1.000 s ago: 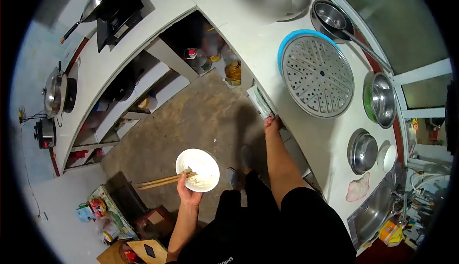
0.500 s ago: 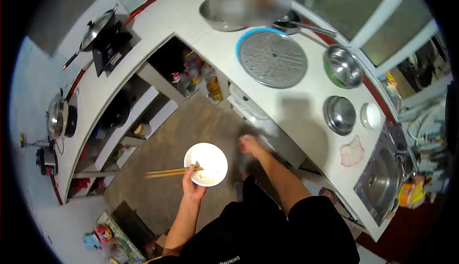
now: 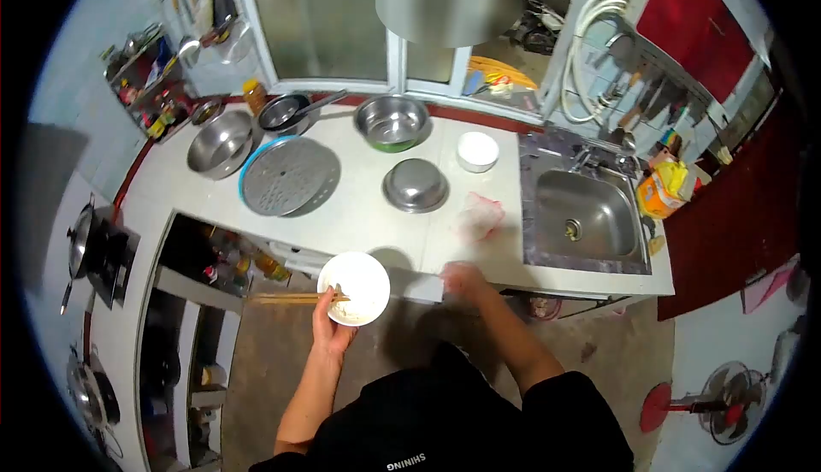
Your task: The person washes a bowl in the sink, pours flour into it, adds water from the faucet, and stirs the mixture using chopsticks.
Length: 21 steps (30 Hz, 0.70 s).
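Observation:
My left hand (image 3: 329, 328) grips a white bowl (image 3: 368, 275) from below and the side, its thumb over the rim. Under that thumb lies a pair of wooden chopsticks (image 3: 286, 299), tips inside the bowl and handles sticking out to the left. Some pale food remnants cling to the bowl's inner wall. My right hand (image 3: 466, 280) is near the counter's front edge, right of the bowl; motion blur hides its fingers. Beyond it a thin pinkish-white cloth or film (image 3: 481, 215) lies on the counter.
On the white counter (image 3: 359, 224) are a perforated steamer tray (image 3: 291, 177), an upturned steel basin (image 3: 416, 185), a green-based basin (image 3: 392, 121) and a small white bowl (image 3: 477, 152). The sink (image 3: 586, 215) is at the right. A red fan (image 3: 727, 408) stands lower right.
My view has swung right, bringing the sink side and the fan into sight. The bowl and chopsticks stay in my left hand, now closer to the counter. My right hand has come up to the counter edge.

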Available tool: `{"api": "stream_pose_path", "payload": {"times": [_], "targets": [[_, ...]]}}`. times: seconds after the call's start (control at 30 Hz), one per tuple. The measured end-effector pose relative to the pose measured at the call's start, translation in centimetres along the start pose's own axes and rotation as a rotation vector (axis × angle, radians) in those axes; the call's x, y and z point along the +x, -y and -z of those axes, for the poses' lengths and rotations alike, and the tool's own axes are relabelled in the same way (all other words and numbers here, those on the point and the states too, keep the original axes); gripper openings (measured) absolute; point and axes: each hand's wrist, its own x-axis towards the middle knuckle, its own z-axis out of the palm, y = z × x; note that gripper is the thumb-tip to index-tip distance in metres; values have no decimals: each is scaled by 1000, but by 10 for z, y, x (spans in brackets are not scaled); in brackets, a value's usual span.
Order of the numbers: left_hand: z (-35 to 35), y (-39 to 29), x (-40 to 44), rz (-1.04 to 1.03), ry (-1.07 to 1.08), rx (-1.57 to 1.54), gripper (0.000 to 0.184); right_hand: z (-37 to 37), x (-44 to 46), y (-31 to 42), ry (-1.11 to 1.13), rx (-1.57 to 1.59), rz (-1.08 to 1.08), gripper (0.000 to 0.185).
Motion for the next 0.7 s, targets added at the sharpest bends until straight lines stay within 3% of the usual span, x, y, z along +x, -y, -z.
{"api": "stream_pose_path", "payload": {"times": [0.1, 0.13, 0.17, 0.2, 0.4, 0.57, 0.7], "targets": [[-59, 21, 22, 82, 33, 70, 48, 14, -42, 99, -247, 57, 168, 21], [-80, 4, -4, 125, 59, 64, 49, -2, -71, 129, -341, 46, 218, 21], [-99, 24, 20, 131, 79, 79, 50, 25, -61, 153, -535, -90, 163, 18], [-123, 38, 33, 138, 117, 101, 51, 52, -57, 168, -530, 57, 330, 18], [-260, 123, 99, 194, 267, 109, 57, 162, -85, 330, -531, -88, 674, 21], [-352, 215, 166, 246, 332, 144, 55, 271, -91, 411, -543, -135, 785, 24], [-419, 250, 177, 290, 392, 123, 54, 326, -104, 463, -697, -122, 760, 31]]}}
